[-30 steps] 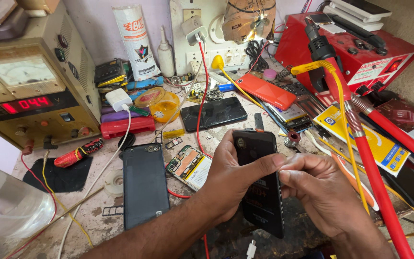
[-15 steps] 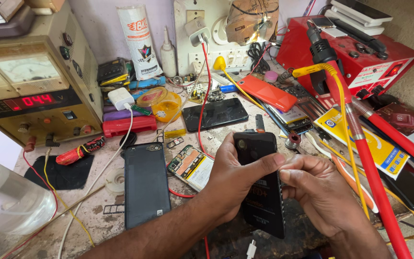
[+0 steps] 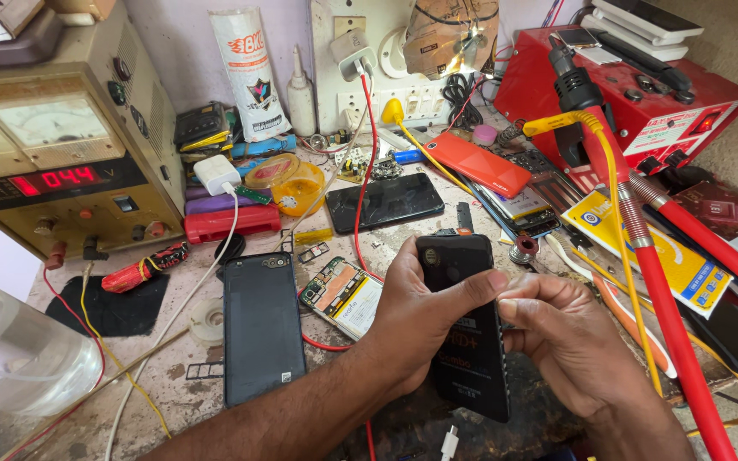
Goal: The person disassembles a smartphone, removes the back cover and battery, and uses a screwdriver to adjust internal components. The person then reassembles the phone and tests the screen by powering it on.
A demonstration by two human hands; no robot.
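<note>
Overhead, a cluttered, stained repair bench (image 3: 172, 376) backed by a pale wall. Left hand (image 3: 420, 312) and right hand (image 3: 561, 337) both clamped on an upright black slab phone (image 3: 463, 341) at bench centre. Beside it lay a dark phone back cover (image 3: 262, 329); a red hose (image 3: 676, 341) crossed right

A red number display (image 3: 51, 178) glows on the tan meter box at far left, under a pale dial (image 3: 44, 122). A white tube package (image 3: 248, 72) with red and black marks stands far centre. A yellow and blue packet (image 3: 655, 248) lies at right, below the red box's white label (image 3: 670, 130).
</note>
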